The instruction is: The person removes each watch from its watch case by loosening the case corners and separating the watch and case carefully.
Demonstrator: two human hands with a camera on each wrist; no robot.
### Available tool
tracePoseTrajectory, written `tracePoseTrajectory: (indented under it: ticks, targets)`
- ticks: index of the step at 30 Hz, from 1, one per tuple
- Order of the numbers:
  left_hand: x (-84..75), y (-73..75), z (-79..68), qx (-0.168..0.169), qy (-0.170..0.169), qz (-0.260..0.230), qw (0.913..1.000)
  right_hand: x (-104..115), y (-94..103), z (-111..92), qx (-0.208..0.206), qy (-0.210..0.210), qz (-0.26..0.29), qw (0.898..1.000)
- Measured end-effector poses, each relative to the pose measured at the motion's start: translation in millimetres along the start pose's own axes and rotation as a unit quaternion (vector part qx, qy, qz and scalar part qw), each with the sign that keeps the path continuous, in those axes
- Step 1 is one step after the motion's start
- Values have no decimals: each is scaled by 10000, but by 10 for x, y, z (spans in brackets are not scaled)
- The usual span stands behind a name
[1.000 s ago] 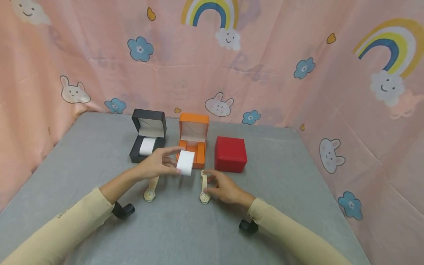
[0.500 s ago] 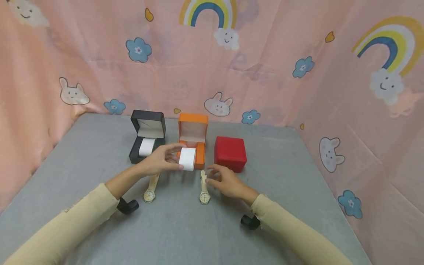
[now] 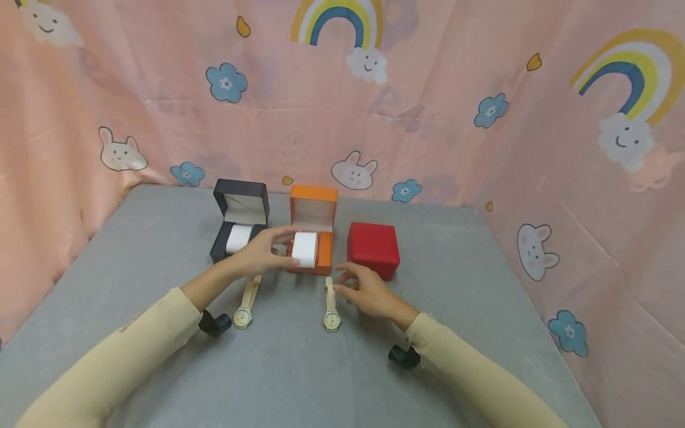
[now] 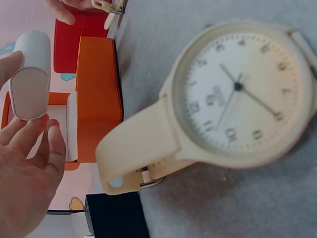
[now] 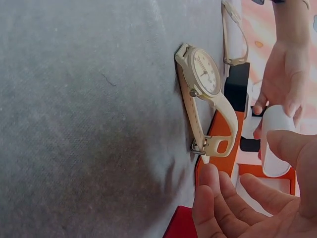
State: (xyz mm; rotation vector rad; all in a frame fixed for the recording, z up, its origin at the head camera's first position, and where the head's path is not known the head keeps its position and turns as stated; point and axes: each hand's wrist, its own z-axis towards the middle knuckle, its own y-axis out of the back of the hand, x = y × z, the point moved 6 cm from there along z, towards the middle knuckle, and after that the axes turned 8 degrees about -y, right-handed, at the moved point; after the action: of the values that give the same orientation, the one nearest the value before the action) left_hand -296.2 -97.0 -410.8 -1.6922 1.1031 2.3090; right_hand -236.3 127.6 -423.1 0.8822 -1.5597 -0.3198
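My left hand (image 3: pixel 261 255) pinches a white watch cushion (image 3: pixel 305 249) between thumb and fingers, over the front of the orange watch box (image 3: pixel 313 194), whose lid is raised. In the left wrist view the cushion (image 4: pixel 30 79) shows a rounded end, apart from the box behind it. My right hand (image 3: pixel 370 292) hovers with loosely bent fingers beside a cream wristwatch (image 3: pixel 332 321), holding nothing. That watch (image 5: pixel 205 74) has its strap buckled into a loop in the right wrist view. A second cream wristwatch (image 3: pixel 243 317) lies below my left wrist.
A black watch box (image 3: pixel 241 189) with raised lid and a white cushion (image 3: pixel 238 238) inside stands left of the orange one. To the right sits a closed red box (image 3: pixel 373 249). The grey tabletop (image 3: pixel 299 380) meets a patterned pink curtain (image 3: pixel 428 119).
My left hand has carried the white cushion forward and slightly right, over the orange box. My right hand has drawn back from the watch it was touching, which stays on the table.
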Motion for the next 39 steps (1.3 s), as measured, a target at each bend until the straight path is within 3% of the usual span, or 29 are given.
tracePoseTrajectory:
  ticks: [6, 19, 32, 39]
  targets:
    - [30, 11, 43, 49, 272, -21, 9996, -12, 5, 11, 13, -63, -29, 10000]
    - [117, 22, 202, -118, 352, 96, 9993, -10, 25, 38, -36, -25, -173, 9998]
    - [184, 42, 226, -101, 307, 301, 9990, 46, 0, 106, -118, -174, -56, 9998]
    - [243, 12, 276, 37, 286, 453, 9986, 63, -20, 134, -251, -46, -128, 9996]
